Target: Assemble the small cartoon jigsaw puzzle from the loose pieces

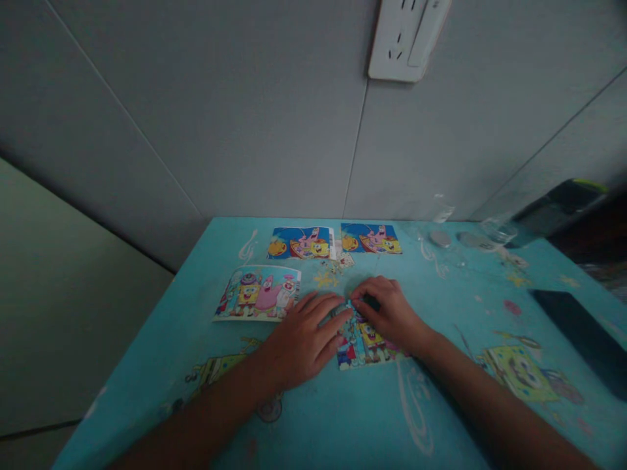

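A cartoon picture (369, 343) lies flat on the table in front of me, and my right forearm and hand cover part of it. I cannot tell whether it is one sheet or made of pieces. My left hand (306, 336) rests at its left side with fingers stretched out, the fingertips at its upper left corner. At the top edge my right hand (386, 307) is closed in a pinch; whatever is between thumb and finger is too small to make out. Left of my left hand lies a slightly curled cartoon card (259, 294) showing similar figures.
Farther back lie a blue cartoon card (301, 243) and a second blue cartoon picture (371, 239). Clear plastic items, a round grey disc (439, 239) and a dark bottle (558, 209) are at the back right. A black phone-like slab (582, 336) lies right. A wall (274, 130) bounds the printed turquoise table (343, 424).
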A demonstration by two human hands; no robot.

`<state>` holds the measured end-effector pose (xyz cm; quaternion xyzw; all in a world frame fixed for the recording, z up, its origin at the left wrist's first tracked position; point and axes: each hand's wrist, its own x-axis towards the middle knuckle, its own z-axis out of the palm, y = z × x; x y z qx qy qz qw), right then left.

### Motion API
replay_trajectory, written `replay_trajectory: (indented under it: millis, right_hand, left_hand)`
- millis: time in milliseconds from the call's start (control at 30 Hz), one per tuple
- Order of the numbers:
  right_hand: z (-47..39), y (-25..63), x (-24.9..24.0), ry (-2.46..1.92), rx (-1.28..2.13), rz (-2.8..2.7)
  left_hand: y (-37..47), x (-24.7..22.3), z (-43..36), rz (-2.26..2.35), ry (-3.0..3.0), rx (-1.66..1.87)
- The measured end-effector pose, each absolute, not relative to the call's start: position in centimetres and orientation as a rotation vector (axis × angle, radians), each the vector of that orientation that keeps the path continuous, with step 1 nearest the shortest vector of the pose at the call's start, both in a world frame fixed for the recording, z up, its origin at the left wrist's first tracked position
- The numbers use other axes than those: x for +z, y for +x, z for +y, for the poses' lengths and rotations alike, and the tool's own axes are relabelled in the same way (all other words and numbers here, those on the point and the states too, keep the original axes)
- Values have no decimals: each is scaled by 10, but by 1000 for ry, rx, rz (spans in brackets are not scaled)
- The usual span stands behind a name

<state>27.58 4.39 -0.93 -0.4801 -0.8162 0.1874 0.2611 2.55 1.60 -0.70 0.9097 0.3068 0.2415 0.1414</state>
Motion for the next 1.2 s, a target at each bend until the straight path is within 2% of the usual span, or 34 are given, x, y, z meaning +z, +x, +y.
replay_trajectory:
  millis: [333, 800, 1200]
  right_hand:
    - [46, 276, -12, -1264, 490, -2206]
    - [49, 276, -19, -1222, 484, -2171]
    - [47, 276, -17, -1203, 477, -2177]
  left_hand:
    - [48, -7, 33, 1109, 2434, 757]
    - [72, 12, 52, 1130, 2485, 554]
    - [71, 10, 63, 1131, 2609, 342]
